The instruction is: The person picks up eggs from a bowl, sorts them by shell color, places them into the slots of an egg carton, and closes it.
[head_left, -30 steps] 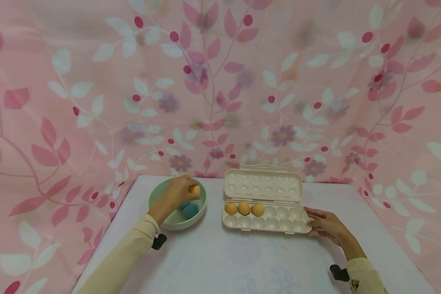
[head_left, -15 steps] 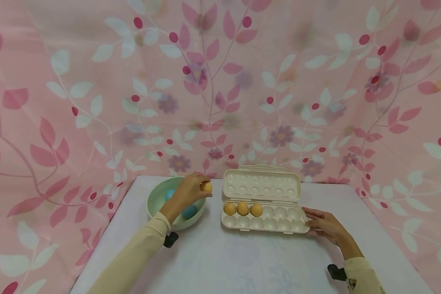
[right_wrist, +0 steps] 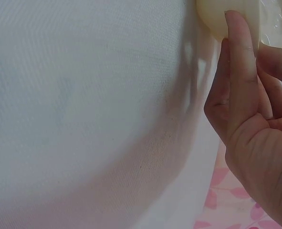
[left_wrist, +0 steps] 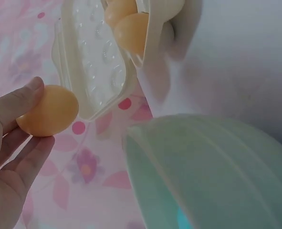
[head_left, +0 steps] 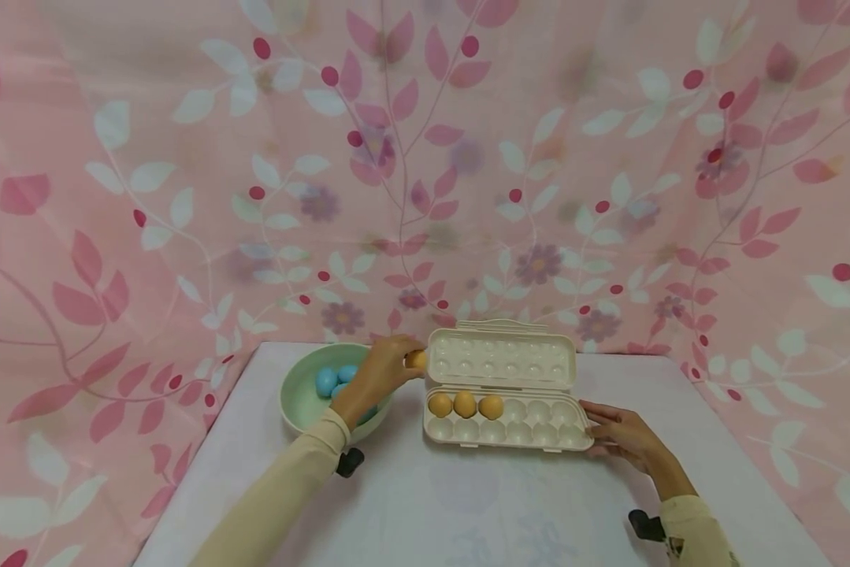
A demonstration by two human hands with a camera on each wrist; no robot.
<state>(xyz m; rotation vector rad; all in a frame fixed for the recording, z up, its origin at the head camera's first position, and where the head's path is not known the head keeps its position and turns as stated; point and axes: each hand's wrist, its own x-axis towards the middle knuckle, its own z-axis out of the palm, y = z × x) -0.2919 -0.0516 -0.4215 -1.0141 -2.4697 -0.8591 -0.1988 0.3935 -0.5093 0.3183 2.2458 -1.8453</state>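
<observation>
My left hand [head_left: 382, 368] pinches an orange-yellow egg [left_wrist: 52, 110] between thumb and fingertips, raised beyond the green bowl's right rim. The open cream egg carton [head_left: 502, 358] lies to the right of that hand, its lid tipped back. Three orange-yellow eggs [head_left: 465, 404] sit at the left of its back row; the other cups hold nothing. My right hand [head_left: 630, 437] grips the carton's right end, fingers at its rim and side. Several blue eggs [head_left: 327, 383] lie in the bowl [head_left: 293, 398], partly hidden by my left wrist.
A white cloth covers the table [head_left: 467, 504]. Behind it hangs a pink curtain [head_left: 467, 236] with a leaf and flower print, close to the carton's lid. The bowl stands at the table's back left.
My left hand has carried the egg from over the bowl rightward to the carton's left side. More blue eggs now show in the bowl. The right hand stays on the carton.
</observation>
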